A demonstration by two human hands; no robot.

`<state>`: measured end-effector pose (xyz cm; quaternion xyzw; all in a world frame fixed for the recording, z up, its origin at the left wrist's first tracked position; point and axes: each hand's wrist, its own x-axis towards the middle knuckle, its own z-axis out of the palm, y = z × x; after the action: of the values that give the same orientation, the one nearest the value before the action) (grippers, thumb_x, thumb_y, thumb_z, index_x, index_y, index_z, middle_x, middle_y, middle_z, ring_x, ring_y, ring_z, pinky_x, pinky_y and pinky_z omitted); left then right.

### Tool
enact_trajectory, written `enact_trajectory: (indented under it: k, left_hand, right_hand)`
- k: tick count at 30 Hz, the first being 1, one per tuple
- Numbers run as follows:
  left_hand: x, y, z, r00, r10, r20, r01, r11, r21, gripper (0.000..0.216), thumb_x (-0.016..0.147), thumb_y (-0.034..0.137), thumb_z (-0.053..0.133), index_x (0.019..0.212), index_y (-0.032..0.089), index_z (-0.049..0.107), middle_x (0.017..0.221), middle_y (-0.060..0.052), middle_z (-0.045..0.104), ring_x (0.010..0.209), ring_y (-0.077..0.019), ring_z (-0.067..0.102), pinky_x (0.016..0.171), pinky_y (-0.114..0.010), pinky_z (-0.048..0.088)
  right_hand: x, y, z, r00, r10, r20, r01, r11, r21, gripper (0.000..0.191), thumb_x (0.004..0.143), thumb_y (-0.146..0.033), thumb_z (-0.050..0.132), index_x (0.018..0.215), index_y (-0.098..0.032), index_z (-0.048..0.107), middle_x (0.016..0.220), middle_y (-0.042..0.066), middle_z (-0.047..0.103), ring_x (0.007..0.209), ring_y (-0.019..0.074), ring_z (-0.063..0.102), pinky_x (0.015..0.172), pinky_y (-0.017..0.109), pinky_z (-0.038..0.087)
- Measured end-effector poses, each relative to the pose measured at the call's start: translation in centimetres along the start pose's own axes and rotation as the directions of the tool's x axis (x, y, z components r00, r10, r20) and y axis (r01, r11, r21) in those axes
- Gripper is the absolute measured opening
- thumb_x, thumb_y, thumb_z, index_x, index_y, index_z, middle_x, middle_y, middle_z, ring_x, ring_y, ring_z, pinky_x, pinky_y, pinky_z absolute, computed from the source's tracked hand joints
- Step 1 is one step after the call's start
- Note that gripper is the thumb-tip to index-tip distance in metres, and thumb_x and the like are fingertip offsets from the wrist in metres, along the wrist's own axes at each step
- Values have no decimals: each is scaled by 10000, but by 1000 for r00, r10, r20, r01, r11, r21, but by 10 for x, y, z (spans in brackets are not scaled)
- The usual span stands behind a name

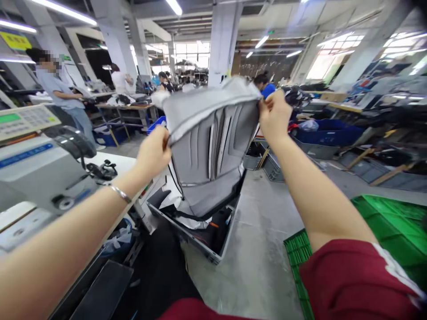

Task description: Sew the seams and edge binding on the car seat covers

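Observation:
I hold up a grey padded fabric panel (210, 142) with stitched vertical channels and a folded top edge. My left hand (153, 153) is closed on its left edge. My right hand (275, 116) pinches its top right corner. The panel hangs in the air in front of me, its lower end reaching into a grey bin (207, 249) on the floor that holds more fabric pieces.
A sewing machine (36, 155) with a control panel stands on the white table at left. A green plastic crate (383, 231) sits on the floor at right. Blue bins (328, 131), worktables and several other people are further back in the workshop.

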<state>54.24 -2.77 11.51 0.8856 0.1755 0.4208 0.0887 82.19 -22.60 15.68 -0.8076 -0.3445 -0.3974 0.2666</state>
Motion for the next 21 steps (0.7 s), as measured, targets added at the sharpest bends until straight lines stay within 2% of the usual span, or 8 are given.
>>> enact_trajectory:
  k: [2,5,8,11,13,16,19,21]
  left_hand:
    - [-14,-18,41,995,-53,79,61,994,-96,188,695,67,532,713,202,402,687,32,454,671,-129,493,636,-261,383]
    - [-34,-44,81,969,-160,187,198,958,-208,161,699,139,543,749,218,412,713,26,490,669,-149,482,632,-279,402]
    - [-42,-60,95,939,-167,301,263,912,-315,115,746,247,546,819,217,462,774,7,533,714,-169,530,660,-300,453]
    - [-45,-66,101,913,-131,386,280,889,-363,149,799,354,526,779,216,473,751,0,524,676,-170,551,628,-304,473]
    - [-48,-68,107,916,-111,386,237,925,-296,203,832,391,507,738,217,459,705,7,520,642,-160,547,602,-287,462]
    - [-52,-74,118,934,-134,331,146,989,-10,199,869,328,473,709,217,429,632,17,515,604,-146,526,592,-261,433]
    - [-41,-86,125,946,-187,264,128,966,223,128,834,160,444,715,207,446,664,-14,525,615,-163,513,580,-282,372]
    - [-21,-94,120,950,-200,241,118,942,315,122,808,100,442,753,193,499,738,-51,549,654,-189,519,562,-304,315]
  right_hand:
    - [3,11,28,999,39,29,-40,999,25,184,975,-230,479,1016,-83,582,832,85,619,743,147,538,693,290,369]
    - [-4,16,69,992,38,117,-44,998,54,71,891,-206,593,919,-141,587,784,71,632,706,190,532,640,292,277]
    - [-10,17,95,987,10,163,-20,998,59,77,882,-233,567,890,-159,584,792,85,643,702,216,544,612,291,228]
    - [-14,19,107,975,-5,224,-7,999,52,95,881,-251,539,897,-170,587,800,87,647,701,222,547,603,292,217]
    - [-17,21,112,963,-8,271,-5,999,50,105,884,-254,526,915,-175,587,808,85,648,712,223,554,602,292,223]
    - [-23,20,123,946,-36,322,26,999,37,143,905,-256,491,969,-175,591,846,92,651,749,227,571,606,292,244]
    - [-19,7,141,930,-104,353,105,994,16,201,934,-257,455,1049,-162,588,924,116,652,765,227,578,607,292,268]
    - [-6,-6,155,926,-142,350,140,990,32,219,945,-242,438,1079,-146,582,966,130,645,761,222,574,613,290,289]
